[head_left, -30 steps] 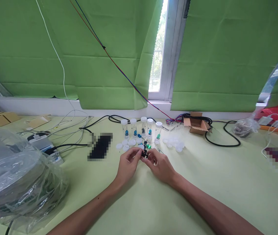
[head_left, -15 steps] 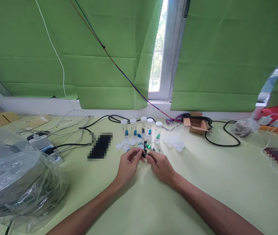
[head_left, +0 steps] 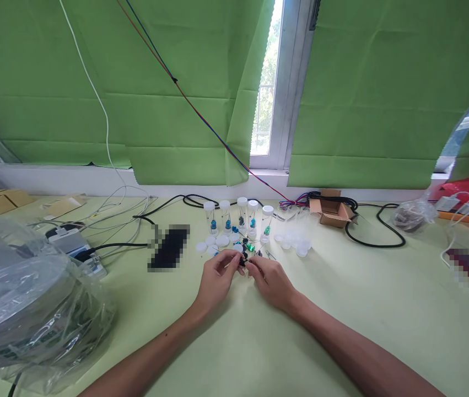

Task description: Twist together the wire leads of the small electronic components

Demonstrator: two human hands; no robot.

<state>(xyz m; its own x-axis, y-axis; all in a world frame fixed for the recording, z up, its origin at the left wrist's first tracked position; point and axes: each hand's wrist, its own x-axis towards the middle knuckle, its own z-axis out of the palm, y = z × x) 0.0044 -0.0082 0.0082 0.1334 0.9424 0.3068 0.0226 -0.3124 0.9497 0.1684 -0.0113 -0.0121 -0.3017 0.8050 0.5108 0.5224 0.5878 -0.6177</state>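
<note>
My left hand [head_left: 215,278] is closed, its thumb and fingertips pinching a small black part [head_left: 242,261]. Close against it, my right hand [head_left: 272,280] is pinched too, with its fingertips at the same black part; a thin lead seems to lie there, but it is too small to make out. Just beyond the fingers lies a loose pile of small blue, black and green parts with thin leads, among them a green one [head_left: 251,247]. Behind the pile stand several clear tubes with white caps [head_left: 267,210], each holding one such part.
White round caps [head_left: 222,241] lie left of the pile, more translucent caps [head_left: 300,244] to its right. A small open cardboard box [head_left: 333,215] and black cable [head_left: 399,238] are at the back right. A plastic-wrapped spool [head_left: 31,298] fills the near left. A pixelated dark object [head_left: 168,247] lies nearby.
Both hands keep their pinch on the black part in almost the same place. Only slight fingertip movement shows; the tubes and caps have not moved.
</note>
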